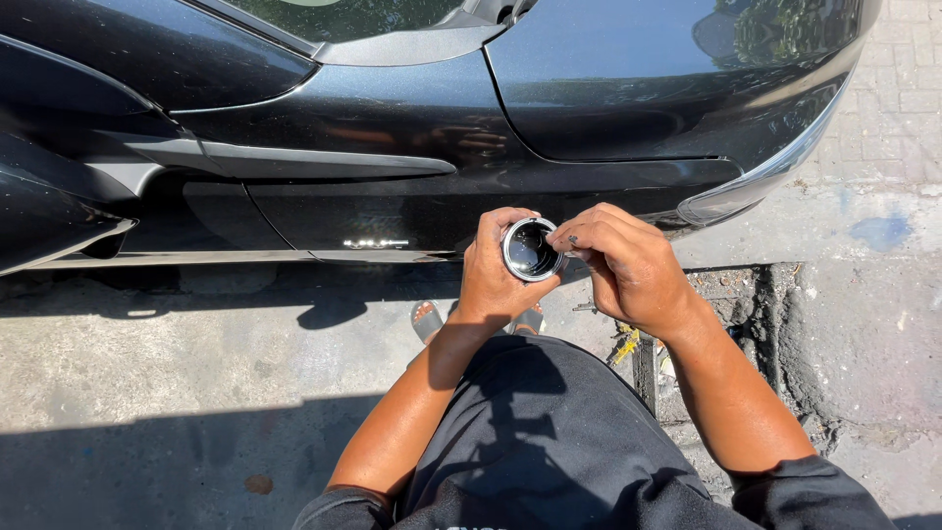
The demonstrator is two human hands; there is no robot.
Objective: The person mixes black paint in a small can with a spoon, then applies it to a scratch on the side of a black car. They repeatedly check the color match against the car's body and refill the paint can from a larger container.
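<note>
Sunlit concrete ground (196, 363) fills the lower part of the head view, with a dark shadow lying across its near edge, and a glossy black car (442, 118) stands across the top, its body panels and bumper reflecting the light. Paving bricks (908, 79) show beyond the car's right end, and a broken, cracked patch of concrete (775, 324) lies just below the car's lower right corner. A blue stain (880, 233) marks the ground to the right of the car's bumper.

Just below the car's lower edge, about midway along it, the person holds a small round can (531, 249) with a silvery metal rim and a dark, shiny inside; its open face is turned up toward the camera. The left hand (494, 280) wraps around the can from the left and underneath, fingers curled and clamped on its side. The right hand (628, 265) comes in from the right, its fingertips (566, 238) drawn together and pinched at the can's right rim, touching it; whether they grip a separate small part there cannot be told.

Both forearms reach up toward the car from dark sleeves at the bottom of the view. The person's dark shorts (549, 432) cover the lap below the hands, and a foot in a sandal (426, 320) shows on the ground between the left wrist and the car's shadow. Yellow scraps (625, 346) lie on the ground beneath the right wrist, near the cracked patch
</note>
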